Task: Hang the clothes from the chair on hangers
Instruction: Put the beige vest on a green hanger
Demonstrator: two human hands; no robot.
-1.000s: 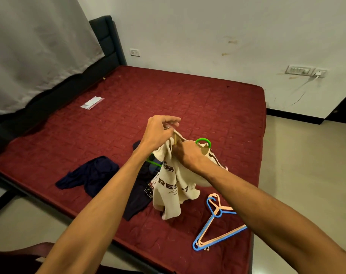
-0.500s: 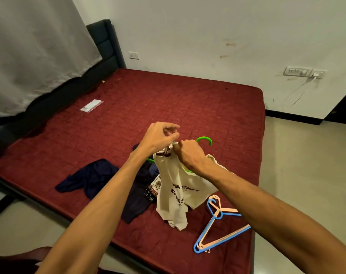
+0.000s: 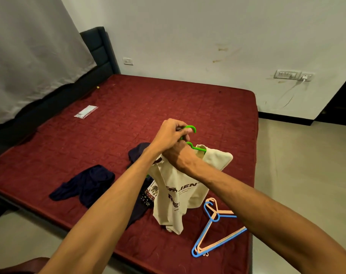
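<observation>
Green plastic is my worry here: the green hanger (image 3: 191, 128) is held up over the near right part of the bed (image 3: 148, 99), its hook pinched in the curled fingers of the left hand (image 3: 168, 135). The right hand (image 3: 179, 156) sits just below, touching the left and closed tight at the collar of the cream T-shirt (image 3: 180, 192). From my seat I can see one hanger arm poking out bare on the right, with the cloth bunched under it, so I judge that shoulder isn't seated. If the right hand lets go now, the shirt could slide off that side. Its hem drags on the mattress just beside the blue and peach hangers (image 3: 215, 216), so a quick lift might snag them. The navy clothes (image 3: 85, 184) lie well to the left, still unhung.
</observation>
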